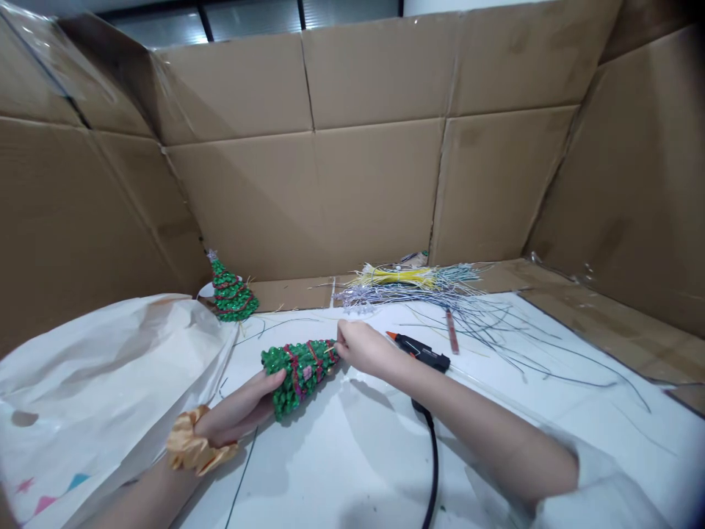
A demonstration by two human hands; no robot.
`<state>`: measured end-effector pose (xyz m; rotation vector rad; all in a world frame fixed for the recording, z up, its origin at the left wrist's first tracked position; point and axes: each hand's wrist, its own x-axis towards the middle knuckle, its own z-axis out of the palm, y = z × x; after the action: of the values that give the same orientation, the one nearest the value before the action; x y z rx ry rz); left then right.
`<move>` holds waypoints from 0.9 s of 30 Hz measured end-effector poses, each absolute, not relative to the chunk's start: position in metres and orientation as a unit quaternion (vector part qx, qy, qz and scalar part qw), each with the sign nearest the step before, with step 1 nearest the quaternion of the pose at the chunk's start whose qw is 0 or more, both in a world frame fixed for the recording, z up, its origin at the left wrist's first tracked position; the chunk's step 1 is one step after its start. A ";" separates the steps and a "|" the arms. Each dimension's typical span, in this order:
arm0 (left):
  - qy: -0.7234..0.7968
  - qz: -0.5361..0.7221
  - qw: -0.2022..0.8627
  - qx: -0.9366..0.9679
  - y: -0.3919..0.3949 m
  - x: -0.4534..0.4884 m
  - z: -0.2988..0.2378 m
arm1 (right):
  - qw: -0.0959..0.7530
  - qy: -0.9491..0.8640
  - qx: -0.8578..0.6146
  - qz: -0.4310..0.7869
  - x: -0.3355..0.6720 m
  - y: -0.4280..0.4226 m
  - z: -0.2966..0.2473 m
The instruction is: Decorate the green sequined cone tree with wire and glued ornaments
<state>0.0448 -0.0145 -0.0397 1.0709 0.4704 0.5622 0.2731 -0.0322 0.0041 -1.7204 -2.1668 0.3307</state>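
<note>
A small green beaded Christmas tree (300, 375) with red garland lies on its side above the white table, its tip toward the right. My left hand (247, 408) grips its wide base, thumb on top; an orange scrunchie (192, 444) circles that wrist. At the narrow tip, my right hand (355, 345) is closed in a pinch, and what its fingertips hold is hidden. Just right of that hand, partly behind the forearm, lies a black glue gun (421, 351) with an orange nozzle.
A second beaded tree (231, 290) stands upright at the back left. White sheeting (110, 367) covers the left side. Bundled wires (402, 279) spread across the back right beside a red stick-like item (452, 330). Cardboard walls (374, 191) enclose the table; a black cord (432, 463) runs toward the front.
</note>
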 end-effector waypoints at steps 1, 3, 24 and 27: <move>0.213 0.260 0.798 0.500 -0.014 0.045 -0.040 | 0.171 -0.759 -0.619 0.110 0.274 -0.033 0.007; 0.201 0.251 0.801 0.504 -0.013 0.044 -0.041 | 0.163 -0.753 -0.630 0.100 0.274 -0.034 0.013; 0.194 0.206 0.811 0.513 -0.013 0.040 -0.042 | 0.143 -0.782 -0.598 0.104 0.274 -0.041 0.022; 0.194 0.209 0.809 0.514 -0.012 0.040 -0.044 | 0.142 -0.780 -0.601 0.102 0.271 -0.042 0.022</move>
<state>0.0403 -0.0120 -0.0435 1.0994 0.4150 0.4462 0.2711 -0.0420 0.0216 -1.7352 -2.2504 0.2933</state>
